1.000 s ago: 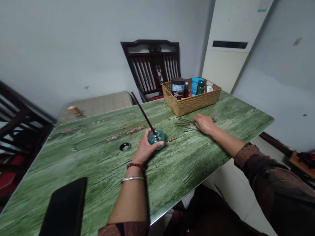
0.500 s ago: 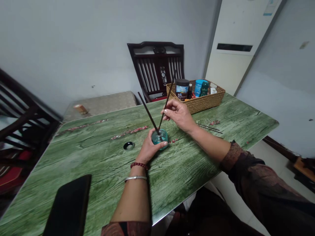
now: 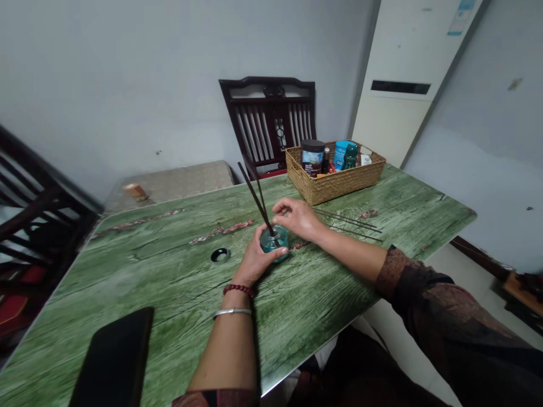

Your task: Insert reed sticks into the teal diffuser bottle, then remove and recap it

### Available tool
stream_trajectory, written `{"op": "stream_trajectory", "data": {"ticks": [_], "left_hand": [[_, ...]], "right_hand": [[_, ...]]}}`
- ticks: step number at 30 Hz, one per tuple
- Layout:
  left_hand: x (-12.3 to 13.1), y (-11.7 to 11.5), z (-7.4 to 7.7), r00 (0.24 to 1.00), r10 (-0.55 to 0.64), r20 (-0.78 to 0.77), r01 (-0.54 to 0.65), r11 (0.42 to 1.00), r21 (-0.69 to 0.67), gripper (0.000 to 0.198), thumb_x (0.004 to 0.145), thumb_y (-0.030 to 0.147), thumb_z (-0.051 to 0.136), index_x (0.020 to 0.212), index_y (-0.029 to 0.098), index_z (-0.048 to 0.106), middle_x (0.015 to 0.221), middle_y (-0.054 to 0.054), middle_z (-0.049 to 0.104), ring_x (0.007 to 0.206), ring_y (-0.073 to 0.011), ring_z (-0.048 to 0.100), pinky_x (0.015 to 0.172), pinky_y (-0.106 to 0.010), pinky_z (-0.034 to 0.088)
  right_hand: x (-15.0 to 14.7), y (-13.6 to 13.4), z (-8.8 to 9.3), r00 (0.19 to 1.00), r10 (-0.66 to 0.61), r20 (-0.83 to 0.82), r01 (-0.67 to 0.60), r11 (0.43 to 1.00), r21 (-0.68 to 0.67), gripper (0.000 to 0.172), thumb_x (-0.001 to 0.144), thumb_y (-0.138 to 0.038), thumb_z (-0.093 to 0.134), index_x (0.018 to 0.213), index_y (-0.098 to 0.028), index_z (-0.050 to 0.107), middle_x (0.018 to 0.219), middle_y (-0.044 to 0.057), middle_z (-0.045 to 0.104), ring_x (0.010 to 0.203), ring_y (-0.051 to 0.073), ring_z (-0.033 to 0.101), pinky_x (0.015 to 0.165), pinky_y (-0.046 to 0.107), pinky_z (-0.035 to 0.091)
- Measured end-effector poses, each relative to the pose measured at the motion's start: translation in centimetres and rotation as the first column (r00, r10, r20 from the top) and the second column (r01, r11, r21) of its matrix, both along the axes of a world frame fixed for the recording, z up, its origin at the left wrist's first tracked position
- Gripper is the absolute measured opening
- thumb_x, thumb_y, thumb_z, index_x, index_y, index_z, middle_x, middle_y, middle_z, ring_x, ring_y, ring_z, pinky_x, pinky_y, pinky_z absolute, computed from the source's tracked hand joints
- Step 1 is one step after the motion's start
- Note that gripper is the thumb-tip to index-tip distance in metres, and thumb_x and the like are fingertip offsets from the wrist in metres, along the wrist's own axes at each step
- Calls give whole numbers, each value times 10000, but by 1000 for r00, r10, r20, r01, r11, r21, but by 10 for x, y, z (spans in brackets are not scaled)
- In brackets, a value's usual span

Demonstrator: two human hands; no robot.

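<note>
A hand could pass over the green wood-print table (image 3: 169, 294) between the black phone (image 3: 112, 359) and the teal glass bottle (image 3: 274, 240), with a small black ring (image 3: 220, 255) just left of the bottle. Toward the wicker basket (image 3: 335, 183), the right hand (image 3: 297, 217) and the black sticks (image 3: 254, 198) rising from the bottle stand in the way. The left hand (image 3: 258, 260) blocks the bottle's near side, and loose thin sticks (image 3: 348, 221) lie right of the right hand.

There are two hands, a left hand (image 3: 258, 261) wearing two bracelets, one beaded bracelet (image 3: 238, 290) and one metal bangle (image 3: 232, 312), and a right hand (image 3: 297, 217). One teal glass bottle (image 3: 275, 242) carries two dark reed sticks (image 3: 256, 198), and two more thin sticks (image 3: 348, 221) lie on the worktop (image 3: 169, 271), which also bears one black phone (image 3: 114, 359), one black round lid (image 3: 220, 255) and one wicker basket (image 3: 335, 189). Two dark wooden chairs (image 3: 267, 118) (image 3: 29, 192) stand nearby.
</note>
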State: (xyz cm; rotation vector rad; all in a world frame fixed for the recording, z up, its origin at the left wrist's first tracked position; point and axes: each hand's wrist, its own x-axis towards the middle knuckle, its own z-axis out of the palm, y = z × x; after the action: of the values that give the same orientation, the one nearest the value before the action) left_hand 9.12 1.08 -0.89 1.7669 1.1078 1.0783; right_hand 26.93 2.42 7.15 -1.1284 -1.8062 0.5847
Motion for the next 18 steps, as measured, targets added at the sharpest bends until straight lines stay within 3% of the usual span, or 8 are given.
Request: {"op": "stream_trajectory", "data": {"ticks": [4, 6, 9, 11, 13, 18], "left_hand": [[0, 0, 3, 1000, 5, -27, -5, 1000, -27, 777, 626, 492, 834, 1270, 218, 497, 1195, -94, 652, 1110, -297, 631, 1017, -480, 464], [0, 0, 4, 1000, 6, -27, -8, 999, -43, 773, 622, 488, 837, 1268, 227, 501, 1168, -84, 665, 1082, -295, 642, 1004, -486, 474], [-1, 1, 2, 1000, 8, -29, -9, 999, -45, 779, 619, 491, 840, 1273, 231, 505, 1160, -82, 667, 1080, -298, 644, 1006, -501, 469], [-2, 1, 1, 999, 12, -39, -13, 999, -44, 784, 621, 499, 839, 1277, 230, 505, 1162, -86, 665, 1084, -302, 641, 1005, -509, 468], [-3, 2, 1, 999, 13, -48, -15, 999, -39, 774, 630, 504, 833, 1273, 230, 501, 1166, -90, 661, 1085, -300, 641, 1005, -507, 468], [-2, 0, 5, 999, 13, -48, -15, 1000, -25, 722, 635, 483, 831, 1229, 237, 505, 1141, -88, 667, 1055, -297, 654, 990, -505, 480]], "right_hand": [[68, -11, 11, 942, -92, 323, 68, 994, 84, 82, 839, -215, 631, 876, -181, 696, 868, 27, 725, 821, 163, 653, 780, 265, 442], [103, -19, 11, 820, -143, 554, 139, 989, 50, 116, 857, -204, 601, 870, -182, 714, 886, 49, 740, 836, 184, 660, 766, 267, 425], [139, -28, -4, 588, -164, 792, 315, 948, -38, 171, 871, -232, 582, 917, -189, 741, 938, 90, 759, 887, 229, 682, 733, 273, 420], [148, -32, -19, 489, -127, 863, 385, 919, -83, 203, 884, -276, 583, 978, -199, 745, 993, 110, 761, 936, 248, 690, 741, 277, 431], [149, -34, -32, 442, -95, 892, 409, 906, -106, 224, 885, -304, 594, 1022, -205, 741, 1037, 123, 758, 973, 255, 692, 767, 281, 444], [145, -34, -42, 427, -99, 899, 420, 902, -100, 256, 923, -243, 508, 1002, -165, 739, 1026, 161, 751, 955, 253, 697, 791, 287, 450]]}}
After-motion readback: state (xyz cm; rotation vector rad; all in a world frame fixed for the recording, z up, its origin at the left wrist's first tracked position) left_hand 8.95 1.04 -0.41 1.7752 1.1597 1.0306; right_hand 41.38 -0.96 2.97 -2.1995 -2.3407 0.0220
